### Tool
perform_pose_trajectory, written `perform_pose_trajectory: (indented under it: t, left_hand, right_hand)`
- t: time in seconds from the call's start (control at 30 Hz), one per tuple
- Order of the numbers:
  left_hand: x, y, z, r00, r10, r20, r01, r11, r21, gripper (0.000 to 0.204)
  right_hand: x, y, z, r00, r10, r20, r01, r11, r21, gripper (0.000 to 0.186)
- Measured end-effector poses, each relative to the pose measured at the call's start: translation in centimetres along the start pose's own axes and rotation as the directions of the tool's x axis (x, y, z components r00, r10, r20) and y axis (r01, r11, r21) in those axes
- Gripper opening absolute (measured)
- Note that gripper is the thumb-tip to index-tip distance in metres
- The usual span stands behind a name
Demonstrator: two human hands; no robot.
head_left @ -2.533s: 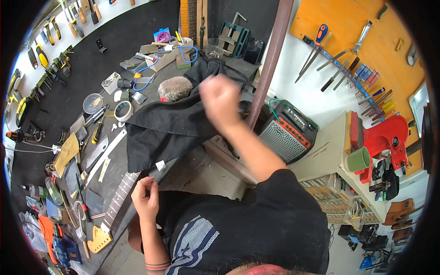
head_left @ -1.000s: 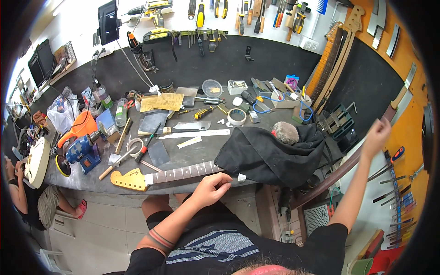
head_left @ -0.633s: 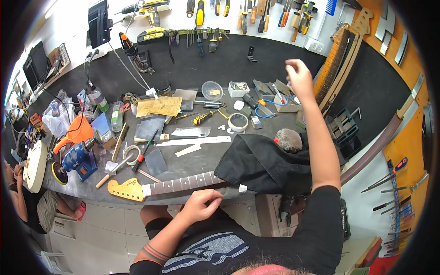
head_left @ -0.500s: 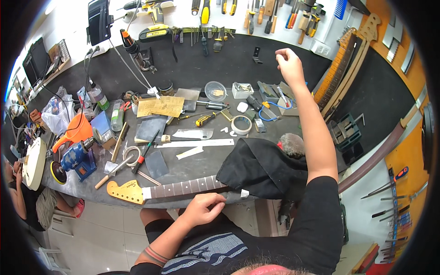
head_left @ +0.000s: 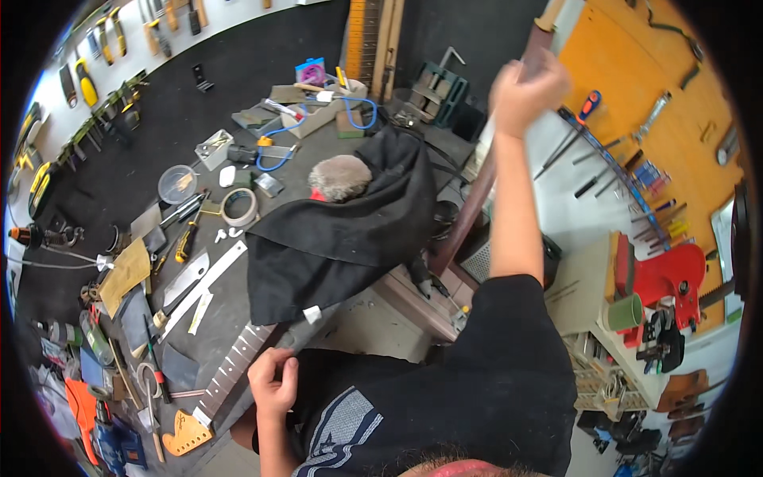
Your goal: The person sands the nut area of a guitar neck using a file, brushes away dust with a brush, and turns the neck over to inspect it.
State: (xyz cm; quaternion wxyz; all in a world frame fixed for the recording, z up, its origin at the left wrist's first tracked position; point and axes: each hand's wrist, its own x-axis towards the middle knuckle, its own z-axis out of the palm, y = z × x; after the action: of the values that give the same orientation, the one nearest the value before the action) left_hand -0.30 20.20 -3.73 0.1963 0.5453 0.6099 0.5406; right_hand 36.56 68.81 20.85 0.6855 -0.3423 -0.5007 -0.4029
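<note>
My left hand (head_left: 273, 381) is at the bench's front edge, its fingers loosely curled in and nothing showing in them. Beside it lies a guitar neck (head_left: 232, 372) with a dark fretboard and a pale wood headstock. A black cloth (head_left: 334, 246) covers the neck's far end, and a small white piece (head_left: 312, 314) sits at the cloth's near edge. My right hand (head_left: 528, 91) is raised at the far right, in front of a long reddish-brown bar (head_left: 477, 195). Its bent fingers are smeared by motion, so I cannot tell whether they grip the bar.
A grey fluffy pad (head_left: 340, 176) rests by the cloth. A tape roll (head_left: 240, 207), a steel ruler (head_left: 208, 288) and a yellow-black screwdriver (head_left: 186, 242) lie on the bench. A small vise (head_left: 437, 91) stands at the back, and a red machine (head_left: 668, 274) is at the right.
The view has turned to the right. My right hand has moved from before the dark back wall to the brown bar. My left hand remains close to the neck, its fingers more curled.
</note>
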Motion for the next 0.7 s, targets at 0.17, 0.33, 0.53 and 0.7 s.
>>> perform_pose_trajectory:
  t: [0.17, 0.33, 0.53, 0.7]
  left_hand:
    - [0.7, 1.3, 1.0, 0.991, -0.073, 0.109, 0.078, 0.996, -0.043, 0.005]
    - [2.6, 4.0, 2.6, 0.965, 0.162, 0.205, -0.185, 0.978, 0.099, 0.011]
    - [1.3, 5.6, 1.6, 0.953, 0.262, 0.153, -0.282, 0.951, 0.127, 0.012]
    - [-3.1, 5.6, -1.8, 0.972, 0.236, 0.017, -0.234, 0.947, 0.220, 0.013]
  right_hand:
    - [5.0, 20.4, -8.1, 0.920, 0.385, -0.073, -0.356, 0.745, -0.565, 0.053]
    - [4.4, 31.2, -6.7, 0.564, 0.646, 0.515, -0.446, 0.762, -0.469, 0.045]
    - [5.1, 38.5, -7.3, 0.590, 0.372, 0.716, -0.667, 0.725, 0.173, 0.040]
    - [4.2, 32.7, -8.3, 0.802, 0.244, 0.546, 0.170, 0.782, -0.599, 0.046]
